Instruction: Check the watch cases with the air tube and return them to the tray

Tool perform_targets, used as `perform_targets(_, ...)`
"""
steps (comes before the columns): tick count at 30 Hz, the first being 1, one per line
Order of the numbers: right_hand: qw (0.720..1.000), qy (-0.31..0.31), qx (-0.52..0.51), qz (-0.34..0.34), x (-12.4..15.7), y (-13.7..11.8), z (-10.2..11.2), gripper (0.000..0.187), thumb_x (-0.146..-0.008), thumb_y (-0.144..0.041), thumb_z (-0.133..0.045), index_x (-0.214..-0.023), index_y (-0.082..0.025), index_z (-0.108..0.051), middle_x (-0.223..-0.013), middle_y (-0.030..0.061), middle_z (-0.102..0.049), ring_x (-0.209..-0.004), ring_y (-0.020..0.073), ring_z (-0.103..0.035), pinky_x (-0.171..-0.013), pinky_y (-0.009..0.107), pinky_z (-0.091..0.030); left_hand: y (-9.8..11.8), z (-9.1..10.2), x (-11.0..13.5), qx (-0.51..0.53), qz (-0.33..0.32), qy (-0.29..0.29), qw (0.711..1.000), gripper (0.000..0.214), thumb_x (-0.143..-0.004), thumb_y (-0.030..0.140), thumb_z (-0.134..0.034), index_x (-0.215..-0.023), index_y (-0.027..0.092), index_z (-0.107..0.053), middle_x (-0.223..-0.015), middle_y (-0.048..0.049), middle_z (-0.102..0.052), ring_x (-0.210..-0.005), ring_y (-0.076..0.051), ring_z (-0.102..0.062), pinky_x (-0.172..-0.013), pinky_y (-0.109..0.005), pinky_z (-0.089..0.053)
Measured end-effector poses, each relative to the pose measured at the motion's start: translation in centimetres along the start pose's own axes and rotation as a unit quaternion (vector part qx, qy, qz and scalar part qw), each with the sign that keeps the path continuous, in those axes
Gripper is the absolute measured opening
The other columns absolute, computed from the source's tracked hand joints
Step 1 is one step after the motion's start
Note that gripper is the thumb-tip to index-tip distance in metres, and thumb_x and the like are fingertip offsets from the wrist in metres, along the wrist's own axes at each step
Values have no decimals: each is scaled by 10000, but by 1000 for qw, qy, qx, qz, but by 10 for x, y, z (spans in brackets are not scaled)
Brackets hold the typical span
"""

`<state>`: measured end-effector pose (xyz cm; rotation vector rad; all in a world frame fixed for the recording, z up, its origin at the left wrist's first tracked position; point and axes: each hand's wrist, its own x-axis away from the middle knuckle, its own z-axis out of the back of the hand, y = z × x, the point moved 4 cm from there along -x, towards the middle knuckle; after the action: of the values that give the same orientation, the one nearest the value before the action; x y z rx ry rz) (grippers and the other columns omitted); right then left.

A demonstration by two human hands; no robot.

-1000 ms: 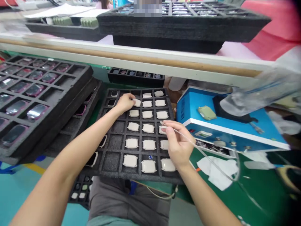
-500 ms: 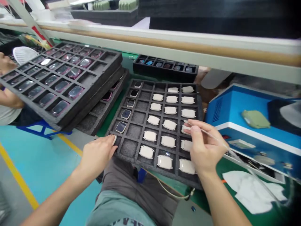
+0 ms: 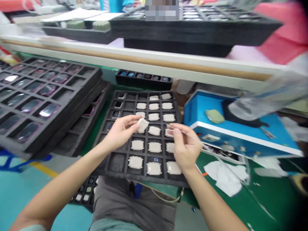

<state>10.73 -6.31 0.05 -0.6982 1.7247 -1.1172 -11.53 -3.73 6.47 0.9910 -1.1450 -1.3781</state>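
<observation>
Green bench top (image 3: 240, 205) is covered with black foam trays, and a blue machine (image 3: 231, 128) is parked off to the right. One small white case (image 3: 142, 124) is pinched between the thumb and fingertips of the left hand (image 3: 120, 131), lifted just above the gridded tray (image 3: 113, 160) where lots of similar white cases are seated in their pockets. The left fingers are curled closed around that case. A thin clear tube (image 3: 192, 136) is gripped by the right hand (image 3: 185, 147), fingers shut on it, tip held just beside the lifted case. Half a second earlier the left hand was down at the tray's near left corner with nothing seen in it; now it's been brought up to the middle with a case in it. The right hand has barely been moved.
</observation>
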Motion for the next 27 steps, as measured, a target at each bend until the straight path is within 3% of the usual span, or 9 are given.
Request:
perform_targets(3,1000,-1,4,16,-7,4,0,171,-972,-352,-670,-995,-208,-760,-1017,79,-782,-912,194,-771,-845,361,-680,-11,-41,-41,122,45,-35,991,514,-672,285,-898,-1139,126,-753,-939,-92,-809,-816,-197,-744,-776,-315,-590)
perform_targets(6,1000,-15,-2,20,-9,7,-1,148,-988,-323,-651,-1013,-220,-755,-1037,75,-782,-975,194,-767,-880,355,-679,-20,-56,-54,184,63,-42,980,570,-628,267,-935,-1150,138,-744,-962,-68,-792,-835,-180,-735,-792,-306,-586)
perform_targets(10,1000,-22,-9,20,-7,5,-3,119,-991,-284,-650,-1012,-232,-756,-1037,68,-777,-1004,196,-764,-899,361,-681,-30,-56,-51,213,63,-38,974,449,-641,252,-945,-1046,156,-779,-948,-58,-807,-848,-164,-727,-814,-262,-559)
perform_targets(14,1000,-19,-6,21,-7,4,-4,114,-988,-252,-652,-1012,-233,-761,-1032,63,-781,-1008,203,-769,-905,372,-680,-37,-57,-45,223,81,-30,971,348,-671,271,-944,-954,157,-775,-927,-54,-821,-779,-142,-718,-734,-237,-566)
perform_targets(19,999,-30,9,21,-7,5,-4,117,-993,-255,-649,-1032,-236,-757,-1056,66,-789,-1027,224,-772,-927,418,-676,-40,-60,-40,232,111,-18,966,401,-662,288,-960,-974,149,-751,-918,-64,-836,-762,-155,-745,-729,-258,-598)
perform_targets(27,999,-33,17,24,-7,4,-4,119,-994,-227,-651,-1030,-239,-765,-1060,61,-792,-1014,219,-776,-880,396,-689,-38,-60,-38,226,92,-21,970,414,-644,296,-975,-963,149,-755,-885,-61,-845,-764,-180,-774,-754,-278,-618)
